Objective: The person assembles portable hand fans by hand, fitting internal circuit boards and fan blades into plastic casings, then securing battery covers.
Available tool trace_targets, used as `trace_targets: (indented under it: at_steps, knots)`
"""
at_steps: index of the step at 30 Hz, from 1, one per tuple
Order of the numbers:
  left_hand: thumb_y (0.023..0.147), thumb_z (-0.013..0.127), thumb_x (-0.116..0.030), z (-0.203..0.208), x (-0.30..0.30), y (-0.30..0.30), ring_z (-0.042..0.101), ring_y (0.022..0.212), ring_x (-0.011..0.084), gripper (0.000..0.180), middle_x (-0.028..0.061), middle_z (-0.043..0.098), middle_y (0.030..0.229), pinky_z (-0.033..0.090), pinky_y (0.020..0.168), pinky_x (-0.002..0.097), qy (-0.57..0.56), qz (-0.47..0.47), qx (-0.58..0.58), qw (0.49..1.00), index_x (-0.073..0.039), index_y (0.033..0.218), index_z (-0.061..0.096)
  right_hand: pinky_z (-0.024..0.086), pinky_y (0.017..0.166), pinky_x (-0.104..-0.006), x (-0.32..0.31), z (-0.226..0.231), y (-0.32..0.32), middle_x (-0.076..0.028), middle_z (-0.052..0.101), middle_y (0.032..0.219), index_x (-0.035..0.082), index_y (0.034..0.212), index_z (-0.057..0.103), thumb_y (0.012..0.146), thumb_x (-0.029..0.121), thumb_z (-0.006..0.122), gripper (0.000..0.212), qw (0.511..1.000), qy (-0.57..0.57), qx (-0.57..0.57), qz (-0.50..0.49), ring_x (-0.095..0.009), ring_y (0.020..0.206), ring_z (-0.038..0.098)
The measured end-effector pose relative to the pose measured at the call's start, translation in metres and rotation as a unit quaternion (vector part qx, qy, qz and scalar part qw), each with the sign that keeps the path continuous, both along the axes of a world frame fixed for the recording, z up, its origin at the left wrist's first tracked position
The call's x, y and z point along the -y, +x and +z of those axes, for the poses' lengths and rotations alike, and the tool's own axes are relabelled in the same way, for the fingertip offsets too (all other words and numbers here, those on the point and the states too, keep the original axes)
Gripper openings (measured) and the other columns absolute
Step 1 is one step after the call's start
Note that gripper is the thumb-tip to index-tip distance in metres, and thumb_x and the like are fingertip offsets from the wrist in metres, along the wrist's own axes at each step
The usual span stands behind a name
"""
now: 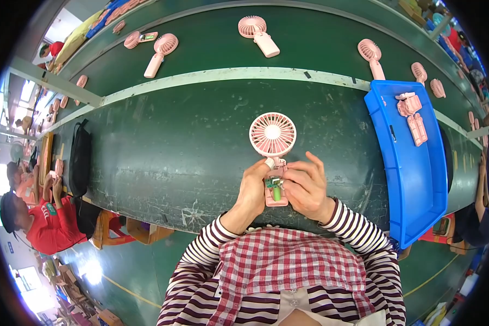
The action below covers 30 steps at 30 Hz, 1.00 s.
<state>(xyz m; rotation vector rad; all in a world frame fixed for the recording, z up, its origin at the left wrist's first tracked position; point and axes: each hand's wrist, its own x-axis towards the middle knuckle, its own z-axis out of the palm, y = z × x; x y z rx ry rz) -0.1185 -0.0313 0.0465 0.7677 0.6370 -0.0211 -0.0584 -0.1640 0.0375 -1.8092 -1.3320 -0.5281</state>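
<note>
A pink handheld fan [273, 145] lies on the green workbench in front of me, its round grille pointing away. The back of its handle is off, baring a small green circuit board [273, 182] and a bright green battery [277, 194]. My left hand [250, 191] is closed around the handle's left side, thumb up by the neck. From the right, my right hand [308, 189] has its thumb and fingers bent together at the handle's edge beside the board, with one finger raised. What its fingertips pinch, if anything, is too small to make out.
At right stands a blue tray [388, 157] holding pink handle shells [417, 129]. Beyond a pale rail [228, 74], more pink fans [265, 41] lie on a green belt. A black bag [80, 157] lies on the bench at left, near a co-worker in red [51, 228].
</note>
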Motion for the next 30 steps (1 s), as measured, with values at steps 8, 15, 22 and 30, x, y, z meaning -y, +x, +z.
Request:
trace_targets:
  at_steps: [8, 15, 22, 30]
  knots:
    - [0.09, 0.043, -0.016, -0.002, 0.004, -0.002, 0.058, 0.077, 0.0145, 0.027, 0.0106, 0.059, 0.092, 0.051, 0.061, 0.0257, 0.014, 0.002, 0.015, 1.0, 0.004, 0.104, 0.054, 0.033, 0.094, -0.0508, -0.001, 0.003, 0.002, -0.005, 0.06, 0.08, 0.003, 0.071, 0.058, 0.057, -0.001, 0.062, 0.015, 0.999, -0.026, -0.021, -0.005, -0.024, 0.088, 0.058]
    - [0.089, 0.042, -0.016, -0.006, 0.003, -0.003, 0.06, 0.073, 0.0155, 0.027, 0.0098, 0.059, 0.089, 0.051, 0.06, 0.0284, 0.021, -0.023, -0.017, 0.999, 0.004, 0.102, 0.054, 0.045, 0.075, -0.0391, 0.002, 0.012, 0.008, -0.011, 0.057, 0.089, -0.001, 0.078, 0.055, 0.061, -0.005, 0.056, 0.018, 0.994, -0.051, -0.088, 0.025, -0.026, 0.082, 0.057]
    - [0.088, 0.038, -0.018, 0.005, 0.003, -0.003, 0.061, 0.072, 0.0185, 0.03, 0.0122, 0.059, 0.087, 0.052, 0.061, 0.0308, -0.017, -0.02, -0.038, 0.999, 0.006, 0.1, 0.052, 0.046, 0.066, -0.0337, 0.004, 0.019, 0.025, -0.014, 0.055, 0.092, -0.005, 0.08, 0.053, 0.064, -0.008, 0.051, 0.016, 0.976, -0.066, -0.189, 0.084, -0.027, 0.078, 0.056]
    - [0.091, 0.035, -0.018, 0.017, 0.0, -0.005, 0.059, 0.084, 0.0196, 0.032, 0.0126, 0.057, 0.096, 0.05, 0.073, 0.0334, -0.047, -0.054, -0.03, 0.997, 0.008, 0.106, 0.048, 0.046, 0.068, -0.0334, 0.005, 0.026, 0.028, -0.014, 0.053, 0.093, -0.005, 0.081, 0.053, 0.065, -0.008, 0.05, 0.016, 0.966, -0.098, -0.214, 0.11, -0.028, 0.08, 0.055]
